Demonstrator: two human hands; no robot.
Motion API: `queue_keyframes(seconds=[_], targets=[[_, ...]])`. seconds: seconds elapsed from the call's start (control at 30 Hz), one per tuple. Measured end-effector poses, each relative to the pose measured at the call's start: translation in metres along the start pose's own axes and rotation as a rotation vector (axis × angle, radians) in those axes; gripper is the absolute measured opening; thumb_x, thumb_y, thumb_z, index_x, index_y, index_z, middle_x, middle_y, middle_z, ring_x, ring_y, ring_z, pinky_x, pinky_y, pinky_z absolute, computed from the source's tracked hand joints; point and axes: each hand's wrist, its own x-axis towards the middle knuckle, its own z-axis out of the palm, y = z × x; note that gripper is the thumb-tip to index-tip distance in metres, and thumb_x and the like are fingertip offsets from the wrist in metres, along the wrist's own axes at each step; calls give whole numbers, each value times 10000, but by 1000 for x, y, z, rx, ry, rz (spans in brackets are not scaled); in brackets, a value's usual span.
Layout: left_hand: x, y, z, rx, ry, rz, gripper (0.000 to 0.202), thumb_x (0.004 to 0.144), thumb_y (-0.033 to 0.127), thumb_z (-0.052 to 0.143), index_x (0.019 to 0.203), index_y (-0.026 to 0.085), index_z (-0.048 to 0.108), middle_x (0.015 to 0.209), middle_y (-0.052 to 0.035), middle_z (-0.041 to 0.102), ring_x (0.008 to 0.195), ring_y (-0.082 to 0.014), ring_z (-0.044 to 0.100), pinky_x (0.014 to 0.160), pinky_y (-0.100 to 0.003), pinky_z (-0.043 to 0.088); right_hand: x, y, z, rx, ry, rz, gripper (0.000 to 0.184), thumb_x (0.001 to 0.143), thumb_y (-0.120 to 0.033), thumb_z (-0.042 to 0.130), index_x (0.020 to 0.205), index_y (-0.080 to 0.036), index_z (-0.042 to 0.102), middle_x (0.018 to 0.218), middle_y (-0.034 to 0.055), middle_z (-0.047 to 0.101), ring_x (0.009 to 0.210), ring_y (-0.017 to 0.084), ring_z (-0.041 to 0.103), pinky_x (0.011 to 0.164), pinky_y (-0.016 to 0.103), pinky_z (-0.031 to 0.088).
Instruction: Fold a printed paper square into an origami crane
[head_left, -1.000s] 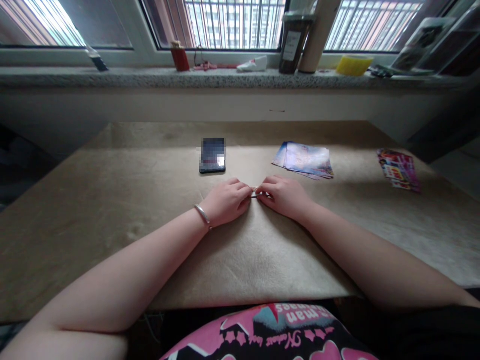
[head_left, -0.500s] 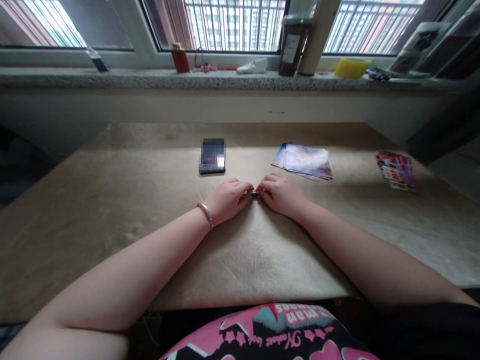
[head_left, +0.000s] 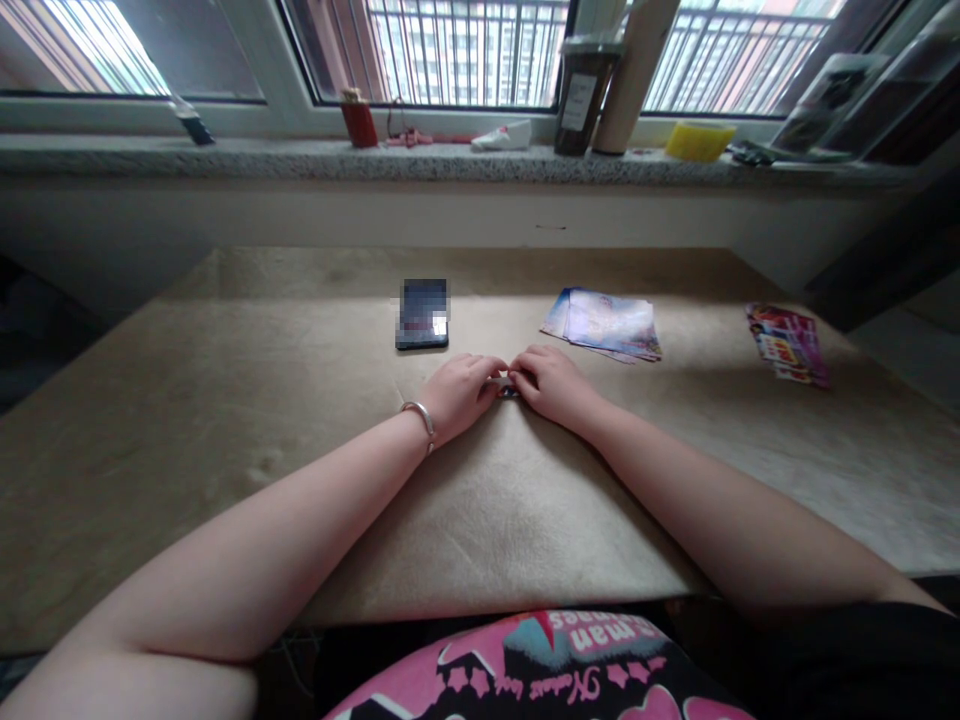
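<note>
My left hand [head_left: 463,394], with a silver bangle [head_left: 424,416] on its wrist, is closed at the middle of the table. Facing it, my right hand [head_left: 556,384] is closed too, the fingertips of both nearly meeting. Between them they pinch a small flat piece [head_left: 508,390] with a pale top edge and a darker patterned face. The fingers cover most of it, so its kind is unclear. Beyond my right hand lies a fanned stack of bluish picture cards [head_left: 613,322]. Past my left hand a dark phone [head_left: 422,315], its screen blurred, lies flat.
Red and purple packets or cards [head_left: 791,345] lie at the table's right. A tan cover spreads over the table [head_left: 225,420]. On the windowsill [head_left: 262,160] stand a red lighter-like object [head_left: 359,120], a dark lidded container [head_left: 585,100] and a yellow tape roll [head_left: 699,141].
My fingers have shifted slightly around the small piece, and more of its pale edge and patterned face shows. The cards and phone stay where they were on the table.
</note>
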Motion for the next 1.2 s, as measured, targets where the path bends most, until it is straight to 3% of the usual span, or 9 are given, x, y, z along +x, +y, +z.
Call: queue_keyframes(seconds=[0.13, 0.37, 0.6, 0.87, 1.03, 1.2], targets=[[0, -1, 1, -2, 15, -12, 248, 807, 136, 566, 1052, 143, 607, 974, -78, 644, 927, -188, 585, 851, -325, 479, 0, 2, 2, 49, 35, -1, 143, 851, -199, 517, 837, -143, 647, 809, 59, 610, 800, 169, 522, 760, 279, 392], [1, -3, 3, 48, 6, -13, 153, 844, 201, 557, 915, 155, 684, 899, -81, 643, 853, -194, 563, 831, -348, 463, 0, 2, 1, 38, 48, 11, 94, 824, -189, 584, 813, -167, 675, 824, 54, 597, 816, 172, 532, 779, 294, 409], [1, -8, 5, 28, 17, -20, 147, 847, 217, 581, 899, 157, 705, 866, -82, 643, 834, -200, 565, 817, -347, 460, -2, 4, 0, 3, 60, -1, 108, 817, -215, 610, 848, -176, 707, 838, 67, 630, 828, 189, 553, 786, 305, 424], [1, -8, 3, -34, 43, -1, 113, 837, 188, 595, 886, 161, 693, 843, -58, 619, 801, -168, 565, 751, -287, 463, -4, 9, -4, 47, 57, -46, 136, 802, -292, 652, 845, -176, 711, 821, 57, 633, 729, 152, 544, 681, 271, 427], [0, -6, 2, -41, 50, 19, 102, 833, 145, 576, 858, 161, 674, 825, -45, 598, 768, -147, 549, 711, -257, 449, -7, 4, -7, 15, 43, -37, 77, 796, -251, 654, 795, -180, 684, 794, 41, 614, 726, 147, 537, 669, 263, 414], [0, -7, 3, 15, 21, 75, 148, 875, 246, 560, 835, 144, 659, 789, -51, 599, 746, -154, 545, 711, -273, 439, -8, 1, -6, 15, 31, -31, 105, 812, -274, 638, 778, -182, 676, 764, 30, 615, 706, 142, 542, 663, 257, 408]])
